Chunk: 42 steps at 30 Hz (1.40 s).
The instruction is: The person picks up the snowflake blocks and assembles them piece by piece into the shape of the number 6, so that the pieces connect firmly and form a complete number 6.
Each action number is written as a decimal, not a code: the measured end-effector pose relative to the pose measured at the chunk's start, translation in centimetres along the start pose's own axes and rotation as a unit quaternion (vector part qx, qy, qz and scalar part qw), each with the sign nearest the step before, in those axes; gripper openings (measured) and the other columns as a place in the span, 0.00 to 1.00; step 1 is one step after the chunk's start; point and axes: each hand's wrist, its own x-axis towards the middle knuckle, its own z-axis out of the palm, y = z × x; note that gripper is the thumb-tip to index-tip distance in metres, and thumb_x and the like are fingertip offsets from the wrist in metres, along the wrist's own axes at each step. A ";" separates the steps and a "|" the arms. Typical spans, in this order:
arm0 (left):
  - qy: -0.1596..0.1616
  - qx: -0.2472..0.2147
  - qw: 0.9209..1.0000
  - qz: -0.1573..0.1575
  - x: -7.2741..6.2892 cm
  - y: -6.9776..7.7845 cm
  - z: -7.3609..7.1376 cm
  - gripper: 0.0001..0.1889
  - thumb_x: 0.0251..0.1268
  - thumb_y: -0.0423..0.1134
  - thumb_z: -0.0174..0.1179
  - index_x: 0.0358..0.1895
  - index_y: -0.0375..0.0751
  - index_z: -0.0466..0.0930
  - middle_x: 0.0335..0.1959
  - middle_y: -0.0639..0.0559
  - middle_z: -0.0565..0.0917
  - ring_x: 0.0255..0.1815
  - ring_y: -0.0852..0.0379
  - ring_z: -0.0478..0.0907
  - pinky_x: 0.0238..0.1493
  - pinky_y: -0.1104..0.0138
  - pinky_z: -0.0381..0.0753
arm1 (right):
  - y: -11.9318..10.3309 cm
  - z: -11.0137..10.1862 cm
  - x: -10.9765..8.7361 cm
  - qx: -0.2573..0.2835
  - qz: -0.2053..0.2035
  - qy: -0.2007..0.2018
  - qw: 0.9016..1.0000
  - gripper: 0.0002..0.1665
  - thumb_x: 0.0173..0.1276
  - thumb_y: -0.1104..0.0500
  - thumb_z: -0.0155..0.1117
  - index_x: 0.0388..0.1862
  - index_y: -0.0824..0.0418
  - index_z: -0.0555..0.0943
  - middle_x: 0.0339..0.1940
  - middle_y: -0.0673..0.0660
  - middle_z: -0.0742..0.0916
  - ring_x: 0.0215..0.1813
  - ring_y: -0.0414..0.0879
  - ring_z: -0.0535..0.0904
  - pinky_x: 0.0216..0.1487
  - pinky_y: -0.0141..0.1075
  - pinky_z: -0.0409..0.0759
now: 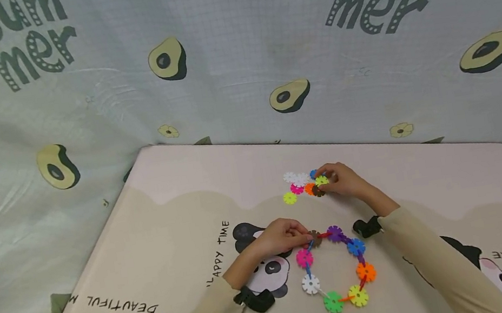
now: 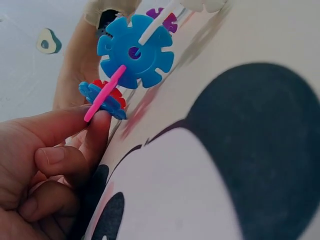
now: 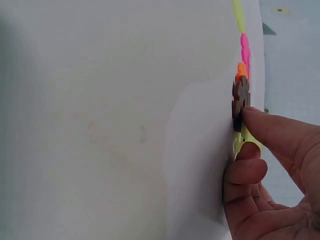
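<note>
A ring of slotted-together flower-shaped plastic discs point(image 1: 358, 296) lies on the table, in pink, white, green, yellow, orange, blue, purple and brown. At its upper left my left hand point(image 1: 283, 236) pinches the brown disc point(image 1: 315, 238). The left wrist view shows the pink disc point(image 2: 106, 93) slotted into a blue disc point(image 2: 135, 51) close by the fingertips; there the brown disc is hidden. My right hand point(image 1: 343, 180) is at the loose discs farther back, a yellow-green disc point(image 1: 321, 181) between its thumb and finger. The thumb lies right against a loose brown disc point(image 3: 241, 97).
Left of the right hand lie more loose discs: white point(image 1: 301, 179), pink point(image 1: 296, 188), orange point(image 1: 310, 189) and yellow point(image 1: 289, 198). The tablecloth point(image 1: 165, 208) has panda prints. Behind the table hangs a curtain point(image 1: 228, 72) with avocado prints.
</note>
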 end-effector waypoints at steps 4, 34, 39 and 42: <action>0.002 0.001 1.000 0.005 0.0 0.0 0.2 0.11 0.67 0.37 0.62 0.42 0.30 0.83 0.30 0.48 0.85 0.24 0.67 0.73 0.27 0.76 0.70 | 0.4 -0.2 -0.6 0.046 0.026 -0.002 0.999 0.15 0.65 0.57 0.69 0.48 0.62 0.81 0.41 0.64 0.81 0.35 0.49 0.76 0.34 0.35 0.77; 0.051 0.057 0.997 -0.013 0.2 0.0 1.1 0.12 0.65 0.43 0.63 0.38 0.38 0.88 0.18 0.61 0.76 0.18 0.66 0.65 0.20 0.74 0.61 | -0.1 0.1 -3.4 0.096 -0.101 -0.221 0.965 0.08 0.70 0.67 0.60 0.46 0.67 0.82 0.35 0.60 0.83 0.30 0.41 0.72 0.34 0.29 0.73; 0.054 0.045 0.997 -0.019 0.2 0.1 1.1 0.11 0.65 0.42 0.63 0.37 0.36 0.87 0.18 0.61 0.76 0.17 0.65 0.65 0.20 0.73 0.62 | -0.6 0.4 -3.2 0.103 -0.104 -0.260 0.954 0.09 0.72 0.66 0.58 0.47 0.68 0.82 0.38 0.62 0.85 0.31 0.41 0.73 0.37 0.29 0.75; 0.050 0.039 0.998 -0.020 0.2 0.1 1.1 0.11 0.65 0.42 0.63 0.37 0.36 0.87 0.18 0.61 0.76 0.17 0.65 0.65 0.20 0.73 0.62 | -0.8 0.4 -3.3 0.095 -0.107 -0.261 0.955 0.09 0.72 0.67 0.57 0.47 0.68 0.82 0.39 0.61 0.85 0.33 0.42 0.75 0.39 0.30 0.77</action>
